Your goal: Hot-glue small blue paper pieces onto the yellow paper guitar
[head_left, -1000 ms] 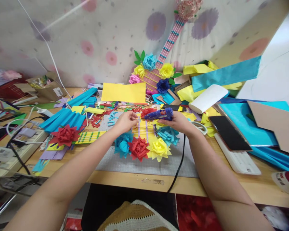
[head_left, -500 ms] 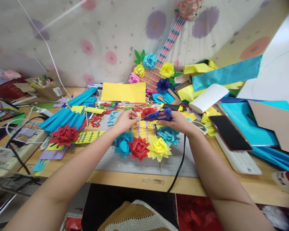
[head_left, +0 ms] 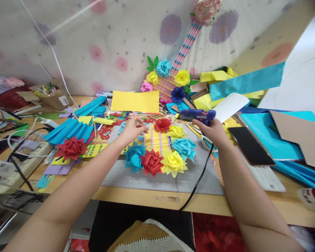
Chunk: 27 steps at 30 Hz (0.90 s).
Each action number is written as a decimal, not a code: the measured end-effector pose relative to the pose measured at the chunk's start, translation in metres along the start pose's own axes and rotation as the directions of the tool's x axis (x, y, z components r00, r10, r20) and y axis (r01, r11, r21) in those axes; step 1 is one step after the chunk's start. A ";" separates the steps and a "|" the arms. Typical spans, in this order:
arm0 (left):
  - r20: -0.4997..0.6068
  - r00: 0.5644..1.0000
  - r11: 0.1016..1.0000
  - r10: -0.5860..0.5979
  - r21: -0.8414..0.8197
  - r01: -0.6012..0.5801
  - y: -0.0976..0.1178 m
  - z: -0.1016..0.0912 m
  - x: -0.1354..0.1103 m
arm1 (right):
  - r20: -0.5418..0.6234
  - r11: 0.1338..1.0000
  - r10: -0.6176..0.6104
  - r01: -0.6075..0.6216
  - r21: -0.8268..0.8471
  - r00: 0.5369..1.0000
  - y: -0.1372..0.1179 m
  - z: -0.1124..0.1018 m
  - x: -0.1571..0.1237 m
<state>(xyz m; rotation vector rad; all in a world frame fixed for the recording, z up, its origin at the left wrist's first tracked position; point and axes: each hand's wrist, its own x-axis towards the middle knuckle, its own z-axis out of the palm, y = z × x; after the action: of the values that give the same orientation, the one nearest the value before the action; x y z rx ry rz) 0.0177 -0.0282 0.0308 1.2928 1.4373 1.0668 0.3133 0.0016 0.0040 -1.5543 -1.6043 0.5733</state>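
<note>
A yellow paper guitar (head_left: 155, 142) with purple strips and white strings lies on the grey cutting mat (head_left: 199, 171). Around its body sit paper flowers: a red flower (head_left: 152, 162), a yellow flower (head_left: 174, 161), a blue flower (head_left: 184, 148) and several more. Over the upper left of the body is my left hand (head_left: 132, 130), its fingertips pinched together; anything between them is too small to make out. My right hand (head_left: 214, 132) grips a dark blue glue gun (head_left: 195, 113), held to the right of the guitar with its nozzle pointing left. The gun's black cord hangs down over the table edge.
Behind stands a pink guitar (head_left: 185, 49) with flowers. A yellow sheet (head_left: 135, 101) and paper scraps lie at the back. To the right are a phone (head_left: 248, 145) and a cup (head_left: 311, 198); a power strip (head_left: 28, 164) with cables is on the left.
My right hand has carried the glue gun right and slightly up, away from the guitar, uncovering the upper red and yellow flowers. My left hand has shifted slightly left, still pinched.
</note>
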 end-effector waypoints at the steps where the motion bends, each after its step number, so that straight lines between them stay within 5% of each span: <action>1: 0.000 1.000 1.000 0.003 -0.003 -0.003 0.000 -0.002 0.000 | -0.017 0.997 0.072 -0.073 -0.028 0.997 0.005 0.001 -0.001; 5: 0.001 1.000 1.000 0.015 -0.003 -0.015 0.000 -0.009 0.003 | 0.050 0.966 0.221 -0.211 -0.151 0.974 0.026 0.015 -0.006; 10: -0.031 0.999 0.999 0.013 -0.034 -0.014 -0.001 -0.018 0.004 | 0.116 0.964 0.148 -0.118 -0.239 0.982 0.044 0.032 -0.009; 15: -0.025 1.000 1.000 0.000 -0.011 0.000 -0.004 -0.022 0.002 | 0.087 0.993 0.067 -0.058 -0.101 0.994 0.044 0.014 -0.002; 18: 0.002 1.000 1.000 -0.027 0.002 0.027 -0.007 -0.018 0.001 | -0.118 0.994 -0.071 0.060 -0.091 0.990 0.024 0.000 0.001; 20: 0.007 0.999 0.999 -0.044 -0.011 0.044 -0.007 -0.013 0.001 | -0.157 0.978 -0.185 0.165 -0.129 0.970 0.002 0.000 0.000; 27: 0.034 0.991 0.987 -0.129 -0.091 0.132 -0.010 0.000 0.001 | 0.238 0.828 -0.513 0.548 -0.117 0.825 -0.072 0.053 -0.008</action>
<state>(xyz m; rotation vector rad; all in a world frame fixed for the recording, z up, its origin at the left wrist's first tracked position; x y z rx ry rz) 0.0150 -0.0281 0.0206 1.1283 1.4143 1.0121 0.2273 -0.0051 0.0283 -1.1051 -2.1885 0.2782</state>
